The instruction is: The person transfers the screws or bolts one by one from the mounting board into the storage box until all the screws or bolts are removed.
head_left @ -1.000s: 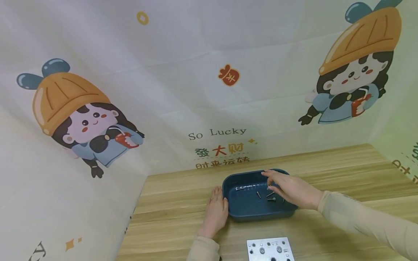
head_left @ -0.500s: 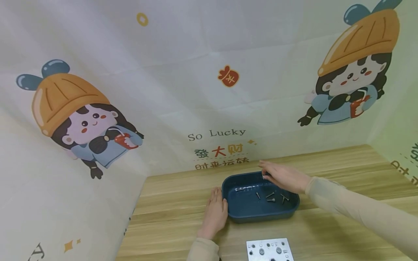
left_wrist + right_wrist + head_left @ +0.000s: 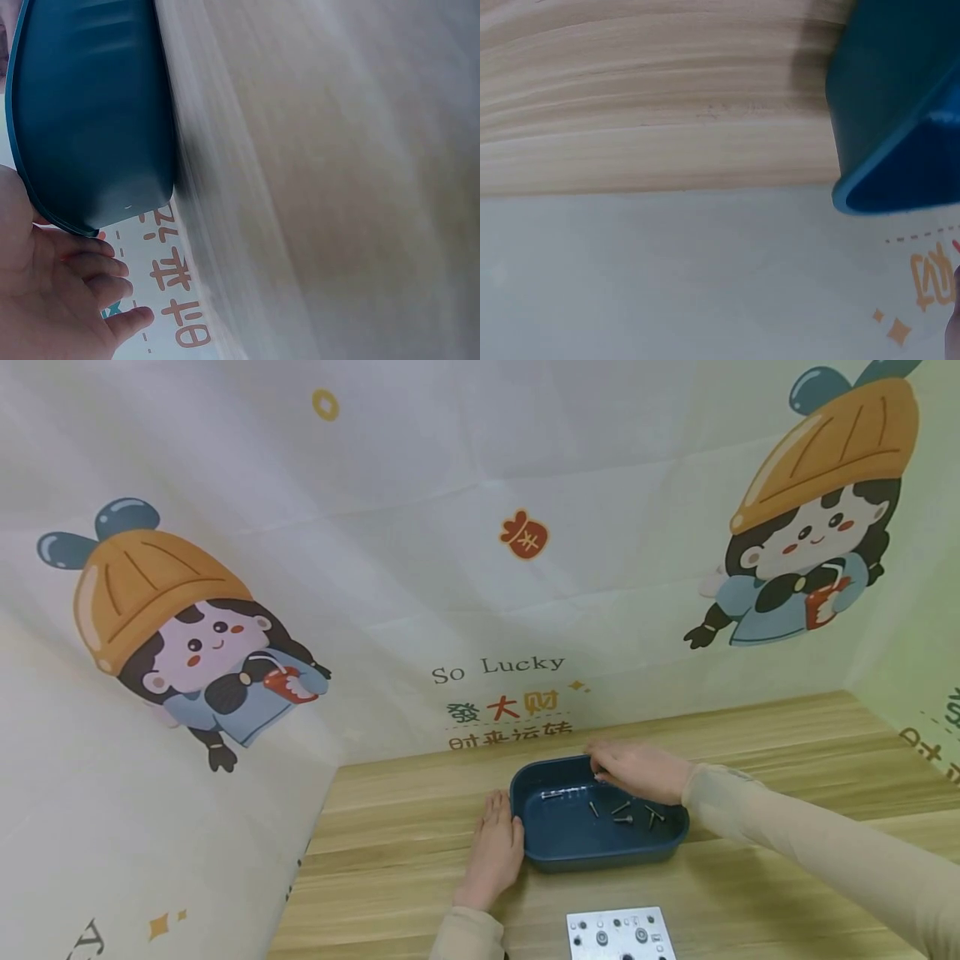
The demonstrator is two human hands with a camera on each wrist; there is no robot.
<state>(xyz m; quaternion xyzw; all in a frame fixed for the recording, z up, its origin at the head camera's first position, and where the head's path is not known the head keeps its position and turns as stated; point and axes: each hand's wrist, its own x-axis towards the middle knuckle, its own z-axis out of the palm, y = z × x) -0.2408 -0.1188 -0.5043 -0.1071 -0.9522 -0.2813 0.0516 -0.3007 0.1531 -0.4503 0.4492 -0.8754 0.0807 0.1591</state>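
Observation:
A dark blue rectangular tray (image 3: 570,847) stands on the wooden table. Inside lie several loose metal screws (image 3: 623,819), mostly toward the right, with one lone screw (image 3: 552,794) near the back left. My left hand (image 3: 495,852) rests along the tray's left end, fingers extended; its palm and fingers (image 3: 94,262) also show by the tray's corner in the left wrist view. Over the back rim my right hand (image 3: 637,768) is bent down, thumb and fingertips pinching a small shiny piece that is mostly hidden.
A silver metal plate (image 3: 621,933) with holes and round fittings lies in front of the tray, cut off by the lower frame edge. A printed cloth backdrop (image 3: 420,610) closes off the back and both sides of the wooden table (image 3: 405,827).
My right hand has moved left along the tray's back side, away from above the screws, uncovering those at the right. The left hand and the tray have stayed in place.

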